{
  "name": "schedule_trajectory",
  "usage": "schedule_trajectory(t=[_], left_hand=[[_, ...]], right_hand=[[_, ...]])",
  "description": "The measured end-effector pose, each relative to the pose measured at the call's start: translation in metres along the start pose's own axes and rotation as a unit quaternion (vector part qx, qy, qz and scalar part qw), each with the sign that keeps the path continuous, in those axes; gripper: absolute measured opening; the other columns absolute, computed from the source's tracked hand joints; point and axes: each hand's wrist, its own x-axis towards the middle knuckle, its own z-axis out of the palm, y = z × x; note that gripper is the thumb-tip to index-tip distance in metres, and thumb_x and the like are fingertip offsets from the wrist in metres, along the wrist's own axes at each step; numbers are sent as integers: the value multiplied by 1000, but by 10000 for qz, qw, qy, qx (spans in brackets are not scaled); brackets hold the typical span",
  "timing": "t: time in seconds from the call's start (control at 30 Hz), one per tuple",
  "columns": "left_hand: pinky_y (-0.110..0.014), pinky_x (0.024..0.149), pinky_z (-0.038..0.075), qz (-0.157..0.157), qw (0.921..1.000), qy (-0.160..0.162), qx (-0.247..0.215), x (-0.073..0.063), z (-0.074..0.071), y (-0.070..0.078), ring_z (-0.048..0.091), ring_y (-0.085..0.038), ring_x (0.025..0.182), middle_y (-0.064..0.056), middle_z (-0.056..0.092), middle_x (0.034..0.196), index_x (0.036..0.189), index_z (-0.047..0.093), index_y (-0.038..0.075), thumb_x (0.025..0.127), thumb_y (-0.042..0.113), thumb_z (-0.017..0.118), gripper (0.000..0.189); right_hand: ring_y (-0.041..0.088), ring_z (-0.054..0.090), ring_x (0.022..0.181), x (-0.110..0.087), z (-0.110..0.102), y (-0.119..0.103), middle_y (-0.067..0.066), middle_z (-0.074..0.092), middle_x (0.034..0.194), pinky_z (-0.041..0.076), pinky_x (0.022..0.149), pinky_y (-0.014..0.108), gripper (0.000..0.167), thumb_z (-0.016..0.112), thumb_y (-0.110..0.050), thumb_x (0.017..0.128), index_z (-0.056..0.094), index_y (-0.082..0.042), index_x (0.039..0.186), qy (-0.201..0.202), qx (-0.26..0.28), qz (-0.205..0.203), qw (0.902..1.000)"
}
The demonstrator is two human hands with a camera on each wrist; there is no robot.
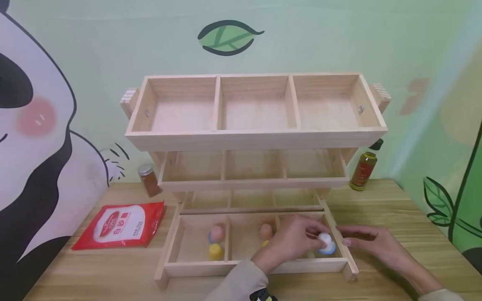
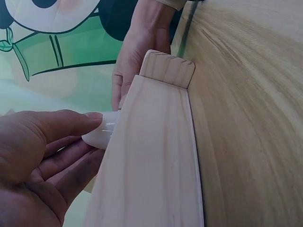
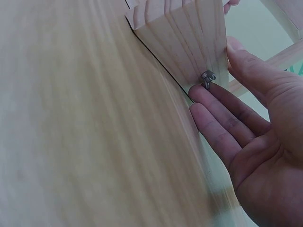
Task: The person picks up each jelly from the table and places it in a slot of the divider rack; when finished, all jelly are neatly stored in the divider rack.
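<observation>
A white, rounded, smooth piece (image 1: 324,239) is pinched between the thumb and fingers of my left hand (image 1: 291,240). It is over a blue piece (image 1: 329,249) in the right compartment of the lowest wooden tray (image 1: 260,267). The left wrist view shows the white piece (image 2: 100,135) partly behind the wooden side. My right hand (image 1: 370,240) touches the tray's right side rail from outside, its fingers (image 3: 220,120) extended near a metal bolt (image 3: 208,77). Pinkish round pieces (image 1: 217,234) and yellow pieces (image 1: 216,252) lie in the left and middle compartments; my left arm partly hides the middle ones.
Above stand more tiers of the wooden rack, the top tray (image 1: 256,140) overhanging the lower ones. A red-and-white packet (image 1: 120,225) and a spice jar (image 1: 149,180) are at the left. An oil bottle (image 1: 363,169) stands behind at the right.
</observation>
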Motion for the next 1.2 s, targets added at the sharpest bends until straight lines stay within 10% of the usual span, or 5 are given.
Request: schedule_trajectory(t=[1.2], left_hand=[[-5,75,46,557,9859,-329,1541,0,13,-13,61,9,85,13,73,91,105,85,12,88,12,89,17]], right_hand=[[-3,58,120,1,0,-1,4,72,135,46,94,20,40,77,-33,100,74,-14,136,-15,-83,90,9999]])
